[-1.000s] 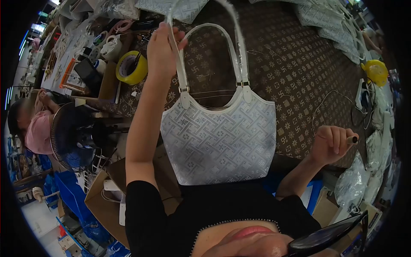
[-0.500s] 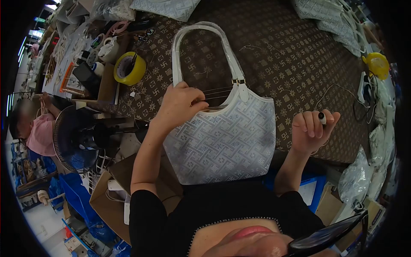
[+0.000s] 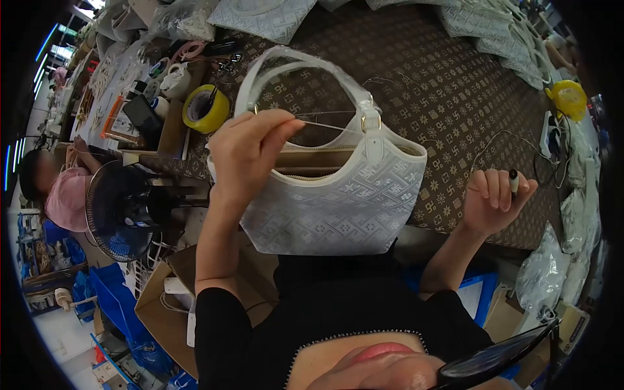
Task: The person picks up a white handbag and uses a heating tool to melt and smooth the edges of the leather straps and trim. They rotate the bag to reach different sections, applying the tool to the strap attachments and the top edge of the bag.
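Note:
A pale patterned handbag (image 3: 331, 214) with white handles stands at the table's near edge, its zipped mouth open and showing a brown lining. My left hand (image 3: 250, 149) is closed in a pinch over the bag's left side, on a thin clear strand (image 3: 328, 125) that stretches to the right handle's buckle (image 3: 370, 122). Away to the right of the bag, my right hand (image 3: 497, 201) is curled around a small dark-tipped pen-like tool (image 3: 513, 182).
Yellow tape (image 3: 206, 108) lies beside a box of tools at the left. More patterned bags (image 3: 266, 19) lie at the far edge. A black fan (image 3: 123, 211) and a person in pink (image 3: 68, 198) are at the left. Plastic bags (image 3: 543, 279) hang at the right.
The bag has risen from lying flat, and its mouth has opened wider. My left hand has moved up, drawing the strand. My right hand has shifted slightly right.

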